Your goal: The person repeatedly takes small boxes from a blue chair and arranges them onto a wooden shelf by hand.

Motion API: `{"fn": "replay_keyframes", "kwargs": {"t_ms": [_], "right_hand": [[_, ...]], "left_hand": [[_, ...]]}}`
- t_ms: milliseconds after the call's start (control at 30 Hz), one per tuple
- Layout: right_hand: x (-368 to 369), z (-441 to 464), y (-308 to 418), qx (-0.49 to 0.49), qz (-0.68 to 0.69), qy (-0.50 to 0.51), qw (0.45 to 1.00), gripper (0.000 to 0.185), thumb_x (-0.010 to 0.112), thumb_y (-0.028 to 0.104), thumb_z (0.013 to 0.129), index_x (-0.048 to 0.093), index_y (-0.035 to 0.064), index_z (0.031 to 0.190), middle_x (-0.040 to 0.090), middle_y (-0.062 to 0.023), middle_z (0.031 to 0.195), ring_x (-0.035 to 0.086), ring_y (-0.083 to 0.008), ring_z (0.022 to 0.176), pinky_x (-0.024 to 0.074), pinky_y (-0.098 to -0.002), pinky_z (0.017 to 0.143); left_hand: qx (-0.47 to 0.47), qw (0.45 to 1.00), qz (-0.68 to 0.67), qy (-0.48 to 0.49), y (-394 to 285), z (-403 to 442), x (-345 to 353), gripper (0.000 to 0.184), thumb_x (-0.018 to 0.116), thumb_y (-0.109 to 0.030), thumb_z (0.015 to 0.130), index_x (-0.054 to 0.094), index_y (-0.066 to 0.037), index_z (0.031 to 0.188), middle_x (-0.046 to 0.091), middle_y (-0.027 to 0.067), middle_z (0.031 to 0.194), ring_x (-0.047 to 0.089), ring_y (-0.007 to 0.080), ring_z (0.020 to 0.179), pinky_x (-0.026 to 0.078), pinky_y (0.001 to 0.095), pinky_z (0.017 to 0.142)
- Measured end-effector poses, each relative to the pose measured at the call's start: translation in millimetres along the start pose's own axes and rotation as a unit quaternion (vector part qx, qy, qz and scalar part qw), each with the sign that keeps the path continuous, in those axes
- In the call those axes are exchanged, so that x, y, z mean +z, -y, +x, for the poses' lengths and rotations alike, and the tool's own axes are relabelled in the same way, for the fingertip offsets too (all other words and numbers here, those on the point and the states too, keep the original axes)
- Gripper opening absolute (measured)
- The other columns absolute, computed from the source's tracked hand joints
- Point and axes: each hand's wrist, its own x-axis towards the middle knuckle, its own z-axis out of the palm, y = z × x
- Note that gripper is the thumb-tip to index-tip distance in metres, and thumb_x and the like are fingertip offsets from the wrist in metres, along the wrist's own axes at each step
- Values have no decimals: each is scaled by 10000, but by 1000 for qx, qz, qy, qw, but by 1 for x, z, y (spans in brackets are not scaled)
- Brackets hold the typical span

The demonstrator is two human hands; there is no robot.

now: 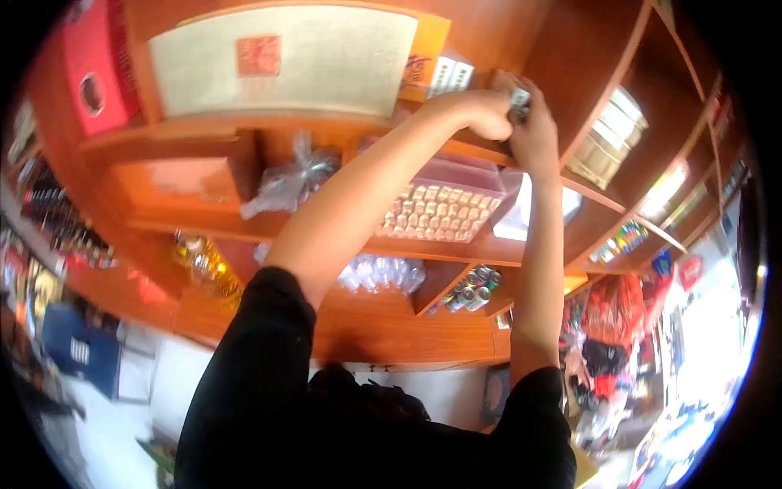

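Both my hands are raised together at an upper compartment of a wooden shelf (570,57). My left hand (487,112) and my right hand (533,134) close around a small whitish box (520,99) with dark marks. Fingers cover most of it, so its full shape is hidden. Left of my hands, small white boxes (441,77) with dark lettering stand side by side. They touch or nearly touch an orange box (423,53), which is partly behind a large pale panel (293,65) bearing a red square print.
Below are a clear plastic box (444,208) of gold-coloured pieces, a grey plastic bag (293,179), cans (476,285) and bottles of yellow liquid (208,269). A red binder-like box (98,65) stands far left. Wrapped bundles (611,134) sit right. A red bag (615,310) lies lower right.
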Motion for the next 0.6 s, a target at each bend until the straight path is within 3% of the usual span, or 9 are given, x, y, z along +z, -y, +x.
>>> {"fn": "replay_keyframes", "kwargs": {"t_ms": [67,167,267,400,433,500,533,567,600], "right_hand": [[-8,-12,11,27,-34,-37,998,463,572,37,815,474,80,1266,526,-226,1199,512,-396,1121,433,-443,925],[-16,-30,18,-3,42,-84,996,461,556,-14,791,488,75,1238,517,-203,1165,532,-400,1065,435,-447,912],[-18,-53,27,3,129,-80,988,391,547,-37,788,544,53,1169,534,-174,1086,542,-289,1005,439,-368,867],[-27,-140,40,-71,255,-86,961,201,543,-70,755,587,-18,944,579,-166,975,562,-302,924,451,-374,815],[-21,-179,36,-34,302,-50,951,144,546,-71,752,580,-8,878,596,-154,893,566,-316,861,450,-374,777],[-10,-261,23,-68,355,51,931,123,543,-71,745,575,-2,842,593,-146,843,565,-303,800,452,-371,747],[-2,-308,20,-40,346,103,932,125,537,-64,746,581,0,845,585,-147,852,565,-273,789,448,-350,731],[4,-357,33,89,491,108,860,102,530,-46,774,584,1,846,588,-147,839,562,-232,782,445,-321,716],[16,-413,19,169,398,254,865,95,550,-4,813,602,-6,893,601,-149,826,567,-210,785,452,-318,707]], "left_hand": [[32,995,-36,85,15,34,10,569,493,-43,756,328,125,1274,601,258,1106,577,298,1082,462,341,882],[58,996,-73,0,1,27,15,440,504,-32,760,482,80,1186,619,215,1094,566,290,1094,441,323,899],[-71,995,-4,-76,7,30,30,462,546,-52,770,478,57,1214,608,217,1145,558,336,1101,429,357,933],[40,948,-30,-315,-27,-64,39,362,563,-70,836,522,12,1187,629,189,1082,602,283,1010,476,372,859],[76,936,-59,-340,-33,-101,44,268,560,-66,863,566,11,1120,648,154,1014,623,249,930,489,345,802],[14,938,-59,-340,-31,-192,67,192,548,-12,840,594,8,1025,648,165,956,631,286,914,488,348,792],[-41,939,-80,-333,-30,-246,86,160,552,-56,884,592,-1,1028,645,116,916,624,206,849,485,316,749],[-123,929,-90,-337,-28,-301,111,146,545,-40,882,600,-1,1012,646,110,906,624,201,851,489,319,758],[-216,911,-139,-322,2,-369,155,169,546,-36,877,616,3,1026,655,115,921,624,204,858,489,310,776]]}}
